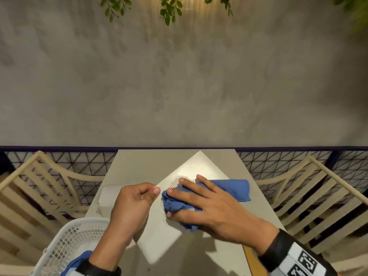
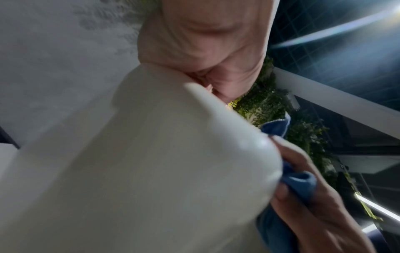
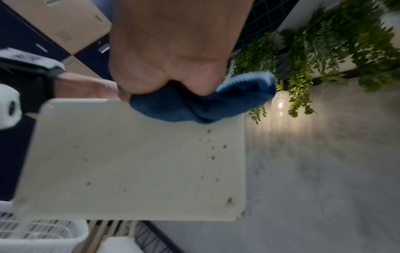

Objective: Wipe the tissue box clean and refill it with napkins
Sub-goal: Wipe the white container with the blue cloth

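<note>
A white square tissue box with a dotted perforated top is held tilted like a diamond above the table. My left hand grips its left edge, thumb on top and fingers curled. My right hand holds a blue cloth bunched against the box's top, with the fingers spread over it and the thumb tucked at its lower edge. In the right wrist view the cloth lies along one edge of the box face, which carries small brown specks. The left wrist view shows the box close up and blurred.
A stack of white napkins lies on the beige table, left of my left hand. A white mesh basket stands at the near left corner. Slatted chairs flank the table, and a grey wall rises behind.
</note>
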Action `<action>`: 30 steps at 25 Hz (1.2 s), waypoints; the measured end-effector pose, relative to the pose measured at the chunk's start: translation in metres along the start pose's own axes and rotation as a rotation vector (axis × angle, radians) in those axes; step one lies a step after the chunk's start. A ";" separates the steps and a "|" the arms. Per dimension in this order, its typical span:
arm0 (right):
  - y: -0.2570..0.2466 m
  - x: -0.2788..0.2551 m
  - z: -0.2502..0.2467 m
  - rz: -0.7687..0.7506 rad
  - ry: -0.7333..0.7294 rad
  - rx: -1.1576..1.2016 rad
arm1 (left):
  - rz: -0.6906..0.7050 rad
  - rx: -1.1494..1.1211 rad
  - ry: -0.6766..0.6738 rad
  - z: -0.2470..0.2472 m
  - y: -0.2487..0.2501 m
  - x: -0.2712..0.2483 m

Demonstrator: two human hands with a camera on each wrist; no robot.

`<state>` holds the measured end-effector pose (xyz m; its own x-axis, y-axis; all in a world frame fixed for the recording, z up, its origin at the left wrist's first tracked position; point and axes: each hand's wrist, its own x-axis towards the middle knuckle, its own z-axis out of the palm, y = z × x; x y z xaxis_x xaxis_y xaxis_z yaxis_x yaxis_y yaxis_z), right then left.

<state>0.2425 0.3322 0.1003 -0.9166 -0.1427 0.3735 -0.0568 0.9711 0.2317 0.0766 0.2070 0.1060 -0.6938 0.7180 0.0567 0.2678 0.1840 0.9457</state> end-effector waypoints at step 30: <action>-0.019 0.017 0.030 0.123 0.291 0.437 | 0.055 -0.084 0.059 0.001 -0.030 0.007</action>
<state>0.2160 0.3174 0.0757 -0.7826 -0.0099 0.6225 -0.1728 0.9641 -0.2018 0.0643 0.2076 0.0781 -0.7184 0.6842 0.1258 0.2514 0.0867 0.9640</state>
